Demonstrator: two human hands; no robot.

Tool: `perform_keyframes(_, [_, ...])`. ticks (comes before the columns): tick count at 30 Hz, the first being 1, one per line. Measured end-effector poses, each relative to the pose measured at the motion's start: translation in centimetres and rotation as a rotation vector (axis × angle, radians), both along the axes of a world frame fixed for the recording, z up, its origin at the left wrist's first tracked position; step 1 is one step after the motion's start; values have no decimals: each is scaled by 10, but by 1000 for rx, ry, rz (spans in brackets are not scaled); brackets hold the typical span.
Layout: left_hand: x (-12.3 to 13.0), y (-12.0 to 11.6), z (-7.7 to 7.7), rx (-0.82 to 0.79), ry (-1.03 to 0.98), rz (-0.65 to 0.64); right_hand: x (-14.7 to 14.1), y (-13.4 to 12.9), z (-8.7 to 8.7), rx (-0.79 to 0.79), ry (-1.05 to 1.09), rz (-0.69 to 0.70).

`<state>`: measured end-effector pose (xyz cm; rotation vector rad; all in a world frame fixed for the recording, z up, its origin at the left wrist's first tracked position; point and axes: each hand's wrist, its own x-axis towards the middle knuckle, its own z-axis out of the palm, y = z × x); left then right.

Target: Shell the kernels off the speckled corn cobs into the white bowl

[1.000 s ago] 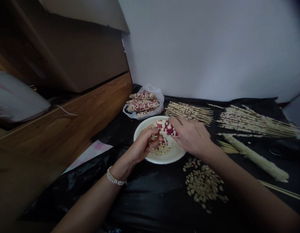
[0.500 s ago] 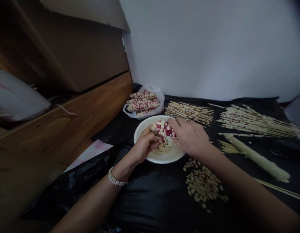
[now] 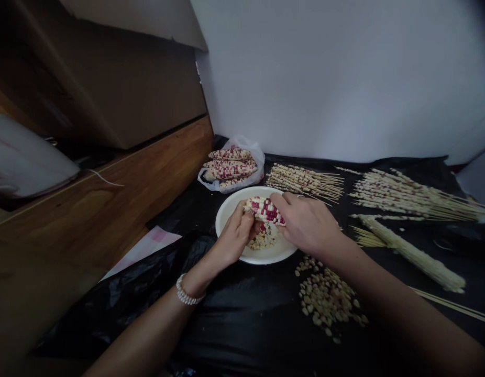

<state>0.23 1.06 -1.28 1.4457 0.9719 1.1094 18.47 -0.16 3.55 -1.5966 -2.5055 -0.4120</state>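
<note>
Between my two hands is an ear of corn [image 3: 265,210] with dark red and cream kernels, held sideways over a white bowl [image 3: 223,209]. My left hand [image 3: 238,230] is closed round its left end, the thumb pressed against the kernels. The right end is gripped by my right hand [image 3: 305,220], its fingers curled over the top and a ring on one finger. Loose kernels [image 3: 262,240] lie in the bowl beneath the ear. Just right of the bowl, more loose kernels [image 3: 329,298] are heaped on the black plastic sheet [image 3: 242,319].
Behind the bowl, a clear plastic bag [image 3: 258,152] holds several ears of corn [image 3: 230,170]. Kernel-threaded skewers [image 3: 297,180] lie behind my right hand, with another bunch [image 3: 399,196] farther right. A bare cob [image 3: 415,254] rests near plain sticks [image 3: 366,237]. A cardboard box [image 3: 148,89] stands left.
My left hand has shifted up on the ear's left end, and its fingers have closed more around it. My right hand keeps its grip on the other end.
</note>
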Motion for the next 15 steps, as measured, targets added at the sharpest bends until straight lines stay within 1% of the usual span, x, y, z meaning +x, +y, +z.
perform_keyframes(1, [-1, 0, -2, 29, 30, 0, 0, -1, 1, -1, -5, -4])
perform_keyframes(2, [-2, 1, -4, 24, 45, -2, 0, -1, 2, -2, -8, -7])
perform_keyframes(5, [-3, 4, -7, -86, 31, 0, 0, -2, 4, -14, -5, -14])
perform_keyframes(7, [-4, 4, -6, -93, 49, 6, 1, -3, 4, -25, -3, -17])
perform_keyframes(12, [-9, -3, 0, 153, 279, 7, 2, -5, 6, -9, -15, 14])
perform_keyframes(15, [-12, -3, 0, 194, 339, 18, 2, -5, 7, -24, -31, 28])
